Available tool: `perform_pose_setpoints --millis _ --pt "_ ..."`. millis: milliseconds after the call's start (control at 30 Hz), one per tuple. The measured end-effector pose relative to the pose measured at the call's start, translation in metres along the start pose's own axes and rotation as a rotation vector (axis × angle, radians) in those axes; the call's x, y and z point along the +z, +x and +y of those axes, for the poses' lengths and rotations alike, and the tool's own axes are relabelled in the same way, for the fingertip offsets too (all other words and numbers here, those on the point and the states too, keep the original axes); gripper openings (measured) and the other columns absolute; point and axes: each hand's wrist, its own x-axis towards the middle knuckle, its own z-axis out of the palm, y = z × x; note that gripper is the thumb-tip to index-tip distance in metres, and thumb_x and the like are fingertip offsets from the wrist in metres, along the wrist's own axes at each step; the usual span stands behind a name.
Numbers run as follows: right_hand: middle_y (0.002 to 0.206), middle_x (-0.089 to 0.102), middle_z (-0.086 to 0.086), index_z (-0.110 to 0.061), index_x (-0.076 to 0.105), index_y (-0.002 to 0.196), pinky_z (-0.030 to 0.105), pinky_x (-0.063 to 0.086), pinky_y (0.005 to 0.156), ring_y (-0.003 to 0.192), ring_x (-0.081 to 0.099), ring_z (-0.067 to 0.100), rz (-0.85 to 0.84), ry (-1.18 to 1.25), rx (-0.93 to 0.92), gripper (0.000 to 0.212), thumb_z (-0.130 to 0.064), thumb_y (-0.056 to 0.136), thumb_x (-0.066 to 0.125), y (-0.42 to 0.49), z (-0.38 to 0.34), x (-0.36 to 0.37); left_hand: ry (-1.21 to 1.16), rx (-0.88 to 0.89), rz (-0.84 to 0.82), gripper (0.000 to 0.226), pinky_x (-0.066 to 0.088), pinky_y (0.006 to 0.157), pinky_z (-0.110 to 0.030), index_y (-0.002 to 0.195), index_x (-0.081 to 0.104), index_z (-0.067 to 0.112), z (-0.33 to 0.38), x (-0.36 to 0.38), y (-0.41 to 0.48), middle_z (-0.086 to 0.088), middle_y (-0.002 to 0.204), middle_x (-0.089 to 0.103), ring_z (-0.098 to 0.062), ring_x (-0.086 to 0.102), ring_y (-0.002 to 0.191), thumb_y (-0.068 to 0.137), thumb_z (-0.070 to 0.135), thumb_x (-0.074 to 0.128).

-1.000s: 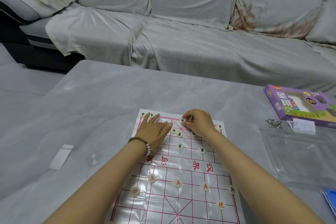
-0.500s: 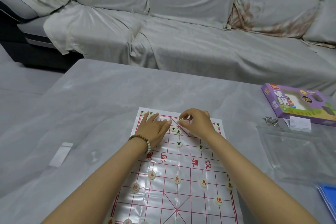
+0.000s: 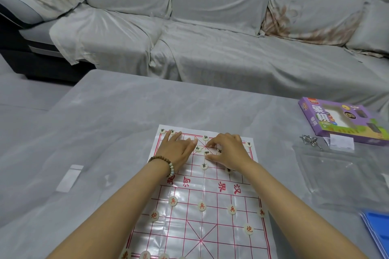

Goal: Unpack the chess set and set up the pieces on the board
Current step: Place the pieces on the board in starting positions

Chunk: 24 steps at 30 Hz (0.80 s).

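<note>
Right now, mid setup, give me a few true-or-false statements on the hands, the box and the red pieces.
1. The left hand and the right hand are both over the far half of the board. True.
2. The box lies on the board. False: it lies on the table, right of the board.
3. A bracelet is on the left wrist. True.
4. The red pieces are heaped in one pile. False: they lie singly, spread over the near half.
5. The left hand grips a piece. False: its fingers lie straight on the board.
</note>
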Motion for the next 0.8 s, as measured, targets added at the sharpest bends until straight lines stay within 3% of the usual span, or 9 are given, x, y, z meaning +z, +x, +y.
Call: perform_pose_setpoints --millis 100,200,367,600,800 --pt "0.104 0.063 -0.011 -0.032 0.069 0.1 0.027 0.024 0.095 0.106 0.049 0.01 0.011 0.007 -0.036 0.023 -0.043 0.08 0.069 0.001 0.0 0.0 0.02 0.008 0.002 0.062 -0.01 0.115 -0.033 0.128 0.054 0.022 0.002 -0.002 0.0 0.002 0.137 0.05 -0.012 0.013 0.143 0.098 0.046 0.005" --pt "0.098 0.064 -0.011 -0.027 0.069 0.092 0.025 0.023 0.089 0.098 0.052 0.01 0.168 0.083 0.063 0.021 -0.044 0.08 0.069 0.004 0.01 -0.007 0.036 0.005 0.035 0.06 -0.007 0.116 -0.033 0.123 0.057 0.025 0.005 -0.002 0.004 0.003 0.133 0.054 -0.012 0.016 0.142 0.097 0.047 0.007" --pt "0.094 0.063 -0.009 -0.024 0.068 0.088 0.029 0.026 0.088 0.097 0.053 0.012 0.278 0.024 0.232 0.026 -0.049 0.079 0.067 0.014 0.032 -0.017 0.045 0.06 0.107 0.055 -0.004 0.117 -0.036 0.137 0.043 0.026 0.02 0.0 0.017 0.007 0.147 0.037 -0.013 0.014 0.142 0.097 0.047 0.012" --pt "0.101 0.059 -0.007 -0.027 0.067 0.096 0.03 0.026 0.092 0.104 0.049 0.013 0.142 -0.111 0.196 0.034 -0.056 0.078 0.064 0.017 0.046 -0.012 0.077 0.114 0.022 0.053 -0.009 0.116 -0.04 0.141 0.037 0.025 0.042 0.002 0.043 0.007 0.15 0.031 -0.012 0.005 0.144 0.099 0.042 0.007" --pt "0.107 0.061 -0.009 -0.03 0.068 0.103 0.029 0.022 0.098 0.109 0.048 0.012 0.09 -0.028 0.114 0.026 -0.044 0.082 0.067 0.016 0.053 -0.015 0.155 0.118 -0.046 0.054 -0.012 0.116 -0.041 0.141 0.037 0.026 0.047 0.006 0.053 0.007 0.15 0.032 -0.013 0.002 0.144 0.099 0.042 0.005"
